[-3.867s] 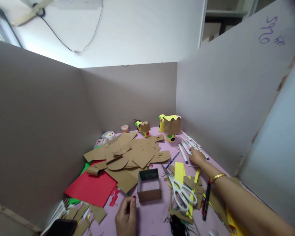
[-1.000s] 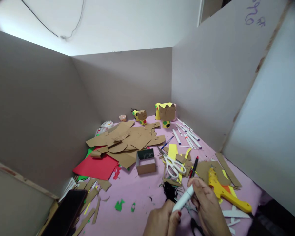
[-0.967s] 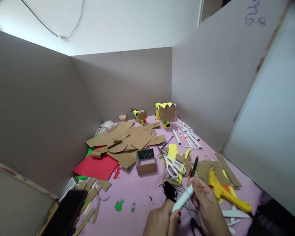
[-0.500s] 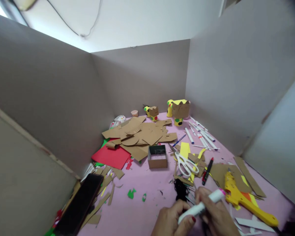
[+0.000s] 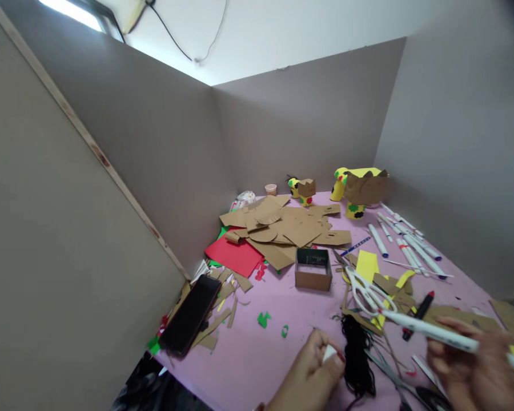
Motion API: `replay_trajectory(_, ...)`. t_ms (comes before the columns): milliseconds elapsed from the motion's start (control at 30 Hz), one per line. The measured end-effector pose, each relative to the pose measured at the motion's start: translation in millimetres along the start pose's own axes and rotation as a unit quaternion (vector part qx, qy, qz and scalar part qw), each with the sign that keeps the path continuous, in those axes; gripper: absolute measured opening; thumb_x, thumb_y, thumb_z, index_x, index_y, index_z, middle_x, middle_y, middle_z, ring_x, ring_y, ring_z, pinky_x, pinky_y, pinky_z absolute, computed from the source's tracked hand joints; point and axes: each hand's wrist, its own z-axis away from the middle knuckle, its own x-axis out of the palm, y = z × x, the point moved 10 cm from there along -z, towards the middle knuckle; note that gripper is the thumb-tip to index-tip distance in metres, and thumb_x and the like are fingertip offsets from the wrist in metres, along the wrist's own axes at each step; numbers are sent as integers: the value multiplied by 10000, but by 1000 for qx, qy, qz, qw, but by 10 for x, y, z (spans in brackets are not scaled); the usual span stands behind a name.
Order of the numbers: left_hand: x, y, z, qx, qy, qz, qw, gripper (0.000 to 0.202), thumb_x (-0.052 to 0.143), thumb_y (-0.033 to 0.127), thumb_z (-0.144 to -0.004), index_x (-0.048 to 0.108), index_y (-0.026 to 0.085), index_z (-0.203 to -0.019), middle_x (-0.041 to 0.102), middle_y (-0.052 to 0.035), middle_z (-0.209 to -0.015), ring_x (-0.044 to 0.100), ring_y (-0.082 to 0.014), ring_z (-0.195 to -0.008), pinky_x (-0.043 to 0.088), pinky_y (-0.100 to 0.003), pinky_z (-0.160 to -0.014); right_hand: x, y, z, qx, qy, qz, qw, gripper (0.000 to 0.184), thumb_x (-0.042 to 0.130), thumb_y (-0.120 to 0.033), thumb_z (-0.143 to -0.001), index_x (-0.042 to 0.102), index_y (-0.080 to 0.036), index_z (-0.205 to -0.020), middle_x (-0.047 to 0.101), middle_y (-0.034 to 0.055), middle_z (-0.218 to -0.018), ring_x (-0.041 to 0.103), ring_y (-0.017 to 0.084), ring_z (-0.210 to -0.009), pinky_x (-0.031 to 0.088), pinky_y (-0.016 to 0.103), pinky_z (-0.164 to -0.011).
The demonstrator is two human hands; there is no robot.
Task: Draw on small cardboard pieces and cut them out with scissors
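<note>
My right hand [image 5: 482, 374], at the lower right, is closed around a slim white marker [image 5: 428, 330] with a red tip pointing left. In my left hand [image 5: 308, 374], at the bottom middle, a short white marker cap [image 5: 329, 353] shows between the fingertips. Just right of that hand lies a bundle of black yarn [image 5: 356, 357]. Dark-handled scissors [image 5: 392, 375] rest between the yarn and my right hand. White-handled scissors [image 5: 368, 294] lie behind the marker's tip, and a black and red pen [image 5: 420, 314] lies behind its barrel.
A small open cardboard box [image 5: 313, 279] stands mid-table. Behind it are cardboard pieces [image 5: 300, 222] and red paper [image 5: 233, 255]. A phone [image 5: 191, 317] lies on scraps at left. Yellow spotted figures [image 5: 354, 211] stand at back; several white markers [image 5: 422, 245] lie right. Grey partitions [image 5: 300, 120] surround the table.
Both hands were together on the marker; now they are apart, the marker in my right hand and the cap in my left. The view has swung left, so the table appears further right.
</note>
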Motion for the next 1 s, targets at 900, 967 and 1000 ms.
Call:
replay_trajectory(900,210,171,14,44,-67,-73,994,445,470,627,-812,419,188,-864,308,91,-605,221,-85,-515,155,-246,-504,1254,-88,710,-420,-86,462,776,371,393,-182,-897,284,-201,-1250,548,190,-1149,594,310,-1077,530,525,-829)
replay_trajectory(967,234,186,5,56,-68,-78,993,448,471,635,-806,401,195,-856,314,89,-608,231,-88,-524,154,-248,-509,1238,-42,712,-439,-75,464,766,363,415,-172,-887,288,-201,-1226,505,215,-1185,573,348,-1098,524,572,-807)
replay_trajectory(1000,232,185,-1,60,-65,-80,993,440,469,631,-810,391,200,-846,311,90,-607,230,-88,-526,152,-249,-511,1233,-17,719,-448,-73,466,760,368,424,-161,-882,288,-201,-1222,500,216,-1179,580,354,-1084,536,570,-784)
